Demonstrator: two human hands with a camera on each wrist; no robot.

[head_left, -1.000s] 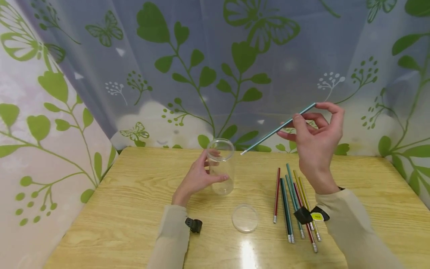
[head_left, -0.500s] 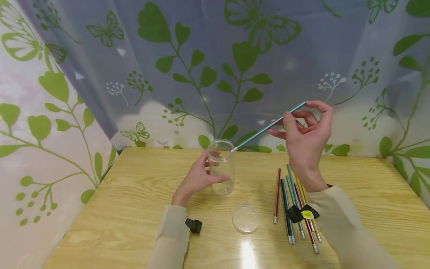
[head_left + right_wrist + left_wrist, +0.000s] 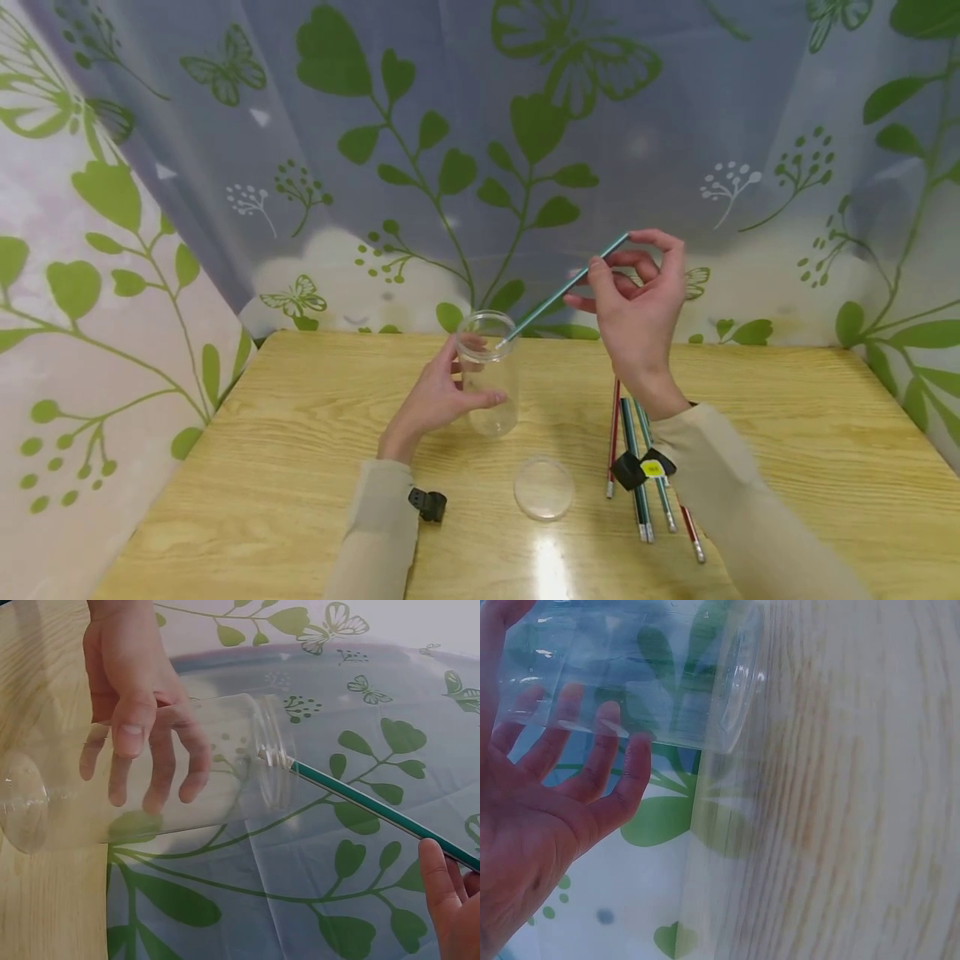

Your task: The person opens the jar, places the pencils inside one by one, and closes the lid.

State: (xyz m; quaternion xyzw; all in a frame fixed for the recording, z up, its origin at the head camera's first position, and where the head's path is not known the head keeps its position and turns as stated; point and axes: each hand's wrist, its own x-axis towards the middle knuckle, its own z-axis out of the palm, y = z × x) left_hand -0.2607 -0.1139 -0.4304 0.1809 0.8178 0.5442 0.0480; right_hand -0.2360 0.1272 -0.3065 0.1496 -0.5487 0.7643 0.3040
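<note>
A clear plastic jar (image 3: 495,392) stands upright on the wooden table, its top uncovered. My left hand (image 3: 435,400) grips it from the left, thumb across the front and fingers behind, as the right wrist view also shows around the jar (image 3: 225,802). Above and to the right, my right hand (image 3: 637,308) pinches a teal pencil (image 3: 558,292) near its upper end. The pencil slants down to the left, and its white eraser end is inside the jar's mouth. In the left wrist view, my left fingers (image 3: 600,757) curve along the jar wall.
A round clear lid (image 3: 543,489) lies in front of the jar on the table (image 3: 300,500). Several pencils lie to the right, among them a red pencil (image 3: 613,442) and a dark green pencil (image 3: 639,492), partly covered by my right sleeve (image 3: 735,475). A patterned curtain (image 3: 420,208) hangs behind.
My right hand has moved left with the teal pencil, bringing its eraser end from beside the jar to inside the mouth. My left hand and the jar have stayed in place.
</note>
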